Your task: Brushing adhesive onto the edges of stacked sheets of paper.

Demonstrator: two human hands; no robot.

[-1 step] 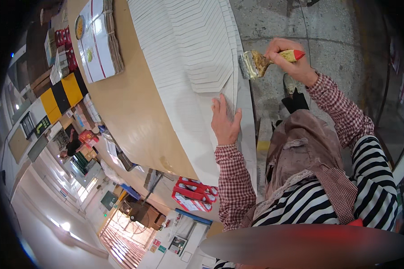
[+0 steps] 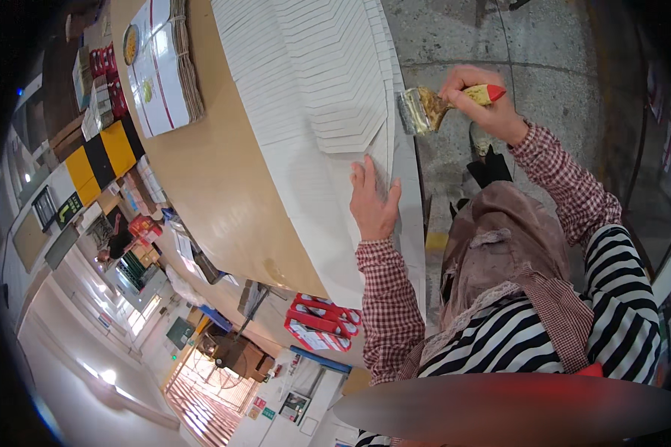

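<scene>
Pale paper or card sheets (image 2: 328, 74), fanned so that their edges overlap in many steps, lie along the edge of the table. My left hand (image 2: 375, 205) rests on the near end of these sheets, fingers apart and palm down, with nothing in its grasp. Over the floor just past the table's edge, my right hand (image 2: 481, 100) grips a wide flat brush (image 2: 423, 110). Its handle is yellow with a red tip, and the bristle end points left, close to the sheets' edge. Whether the bristles touch anything, I cannot tell.
The tan tabletop (image 2: 224, 186) carries a tied stack of printed white cardboard (image 2: 160, 71) at the far left. Red-and-white bundles (image 2: 322, 322) lie beyond the table's near end. Concrete floor (image 2: 455, 37) is on the right. Another person (image 2: 119, 240) is at the distant left.
</scene>
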